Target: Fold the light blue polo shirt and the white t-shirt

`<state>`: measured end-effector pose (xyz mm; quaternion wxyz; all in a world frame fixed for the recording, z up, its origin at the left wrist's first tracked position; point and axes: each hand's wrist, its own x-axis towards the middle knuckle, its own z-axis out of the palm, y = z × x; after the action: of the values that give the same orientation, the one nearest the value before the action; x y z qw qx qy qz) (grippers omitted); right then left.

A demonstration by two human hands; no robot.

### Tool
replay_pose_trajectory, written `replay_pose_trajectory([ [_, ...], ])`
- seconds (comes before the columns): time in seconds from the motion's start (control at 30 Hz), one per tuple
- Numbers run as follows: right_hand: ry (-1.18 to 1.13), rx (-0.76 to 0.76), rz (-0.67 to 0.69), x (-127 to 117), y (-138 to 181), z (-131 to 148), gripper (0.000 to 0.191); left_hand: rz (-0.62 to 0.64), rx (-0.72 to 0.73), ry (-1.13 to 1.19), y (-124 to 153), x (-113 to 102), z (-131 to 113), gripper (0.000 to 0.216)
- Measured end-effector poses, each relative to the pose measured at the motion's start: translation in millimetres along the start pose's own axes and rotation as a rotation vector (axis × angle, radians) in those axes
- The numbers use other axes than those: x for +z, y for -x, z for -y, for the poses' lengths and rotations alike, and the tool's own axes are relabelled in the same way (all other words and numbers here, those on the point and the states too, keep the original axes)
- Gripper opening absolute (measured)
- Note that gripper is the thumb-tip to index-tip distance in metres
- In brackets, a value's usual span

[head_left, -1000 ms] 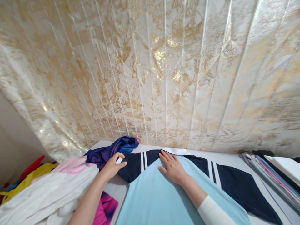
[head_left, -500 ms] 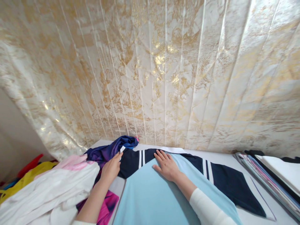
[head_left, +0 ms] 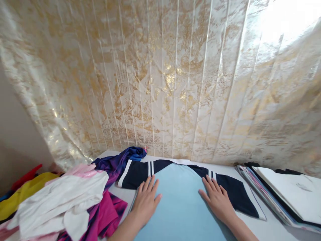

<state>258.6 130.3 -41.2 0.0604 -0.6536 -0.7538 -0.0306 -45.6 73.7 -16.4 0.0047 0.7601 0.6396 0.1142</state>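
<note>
A light blue T-shirt [head_left: 179, 204] with navy sleeves lies spread flat in front of me, its two sleeves reaching out to the sides. Each sleeve carries a pair of white stripes and a white cuff. My left hand [head_left: 146, 197] rests flat on the shirt's left side, just below the left sleeve's stripes, fingers stretched out. On the opposite side, my right hand [head_left: 217, 198] lies with spread fingers by the right sleeve's stripes. Neither hand grasps the fabric. The shirt's lower part runs out of view.
To the left is a loose heap of clothes: a white garment [head_left: 60, 197], a purple and pink one [head_left: 112, 212] and a yellow one [head_left: 20, 195]. A stack of folded clothes [head_left: 288, 190] stands right. A shiny gold-patterned covering [head_left: 173, 80] rises behind the white table [head_left: 218, 163].
My left hand has let go of the left sleeve's cuff and come down to the shirt's left side. My right hand has moved from near the collar to the right side. The left sleeve lies flatter.
</note>
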Motion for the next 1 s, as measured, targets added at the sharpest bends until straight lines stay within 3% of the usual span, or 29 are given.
replay_pose_trajectory([
  [0.13,0.010,-0.001,-0.003,2.1,-9.2,-26.3,0.064,-0.014,0.017,0.007,4.8,8.8,9.9,0.054],
  [0.3,-0.019,0.010,-0.049,6.6,-13.7,-23.5,0.063,-0.133,0.165,-0.002,5.0,12.8,18.5,0.047],
  [0.37,-0.031,-0.009,-0.078,8.9,-9.4,-18.4,0.064,-0.122,0.211,-0.008,5.4,15.2,18.8,0.049],
  [0.57,-0.067,-0.376,-0.210,20.4,18.4,-5.3,0.064,-0.057,0.193,0.010,8.2,14.2,18.4,0.052],
  [0.63,-0.036,-0.430,-0.230,27.1,25.5,-11.5,0.066,-0.029,0.177,0.001,9.2,11.8,17.9,0.053],
  [0.8,0.004,-0.309,-0.208,36.0,27.0,-34.6,0.065,-0.016,0.180,0.016,10.7,4.4,17.9,0.054],
  [1.0,-0.025,-0.246,-0.130,27.5,27.9,-32.6,0.064,-0.034,0.201,-0.014,10.0,6.0,21.4,0.053],
])
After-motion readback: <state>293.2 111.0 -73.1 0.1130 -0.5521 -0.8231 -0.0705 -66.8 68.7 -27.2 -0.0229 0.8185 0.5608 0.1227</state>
